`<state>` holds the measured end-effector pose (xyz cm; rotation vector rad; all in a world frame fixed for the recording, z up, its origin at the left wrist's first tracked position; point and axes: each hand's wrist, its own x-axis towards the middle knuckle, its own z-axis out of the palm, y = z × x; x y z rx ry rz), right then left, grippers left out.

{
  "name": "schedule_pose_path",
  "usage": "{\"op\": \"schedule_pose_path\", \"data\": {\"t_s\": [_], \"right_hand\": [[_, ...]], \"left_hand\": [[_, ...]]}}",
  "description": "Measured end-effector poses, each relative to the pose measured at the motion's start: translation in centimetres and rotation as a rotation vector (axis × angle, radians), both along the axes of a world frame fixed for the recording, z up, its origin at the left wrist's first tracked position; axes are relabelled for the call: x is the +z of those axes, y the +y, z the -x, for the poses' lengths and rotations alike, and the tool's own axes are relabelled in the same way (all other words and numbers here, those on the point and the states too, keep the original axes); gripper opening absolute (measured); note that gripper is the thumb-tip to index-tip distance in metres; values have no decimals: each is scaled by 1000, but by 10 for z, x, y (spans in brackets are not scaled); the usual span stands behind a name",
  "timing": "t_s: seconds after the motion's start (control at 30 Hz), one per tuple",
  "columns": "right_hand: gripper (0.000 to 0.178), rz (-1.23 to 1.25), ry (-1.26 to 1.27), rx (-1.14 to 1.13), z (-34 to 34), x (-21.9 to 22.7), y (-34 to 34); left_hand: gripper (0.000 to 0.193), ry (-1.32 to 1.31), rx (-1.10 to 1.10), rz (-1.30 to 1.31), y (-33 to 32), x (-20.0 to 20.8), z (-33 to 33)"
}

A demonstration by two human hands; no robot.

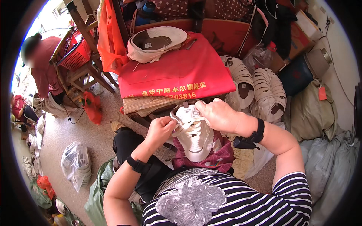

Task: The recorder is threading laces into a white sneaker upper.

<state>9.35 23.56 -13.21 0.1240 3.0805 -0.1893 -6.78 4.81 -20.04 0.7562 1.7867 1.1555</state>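
Note:
A white sneaker [195, 145] rests on my lap with its toe toward me. Its white shoelace [193, 121] crosses over the tongue between my hands. My left hand [160, 132] is closed in a pinch at the shoe's left side, on one part of the lace. Over the right side of the opening, my right hand [218, 115] is closed with thumb and finger on the other part of the lace; its fingertips are partly hidden. Beneath the shoe lies a dark red striped cloth [222, 155].
Ahead stands a low wooden bench with a red cloth [169, 71], bearing a cream shoe upper [158, 42]. Stacked white shoes [268, 92] stand at its right. A clear bag of shoes [76, 165] sits on the floor at left. Another person [47, 67] sits far left.

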Motion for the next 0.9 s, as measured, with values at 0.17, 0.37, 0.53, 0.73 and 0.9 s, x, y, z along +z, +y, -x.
{"op": "schedule_pose_path", "data": {"t_s": [0.17,0.37,0.53,0.73,0.9], "right_hand": [[20,112,-18,125,12,7,28],[33,371,-256,93,33,16,49],[31,592,-251,-106,33,-12,40],[20,579,215,-204,39,-22,16],[13,545,490,-191,43,3,0]], "left_hand": [[22,462,-134,-48,3,29,21],[23,569,-438,-223,5,23,33],[11,544,-297,-106,12,22,25],[18,487,-3,-148,23,19,-3],[10,407,73,-528,8,88,5]]}}
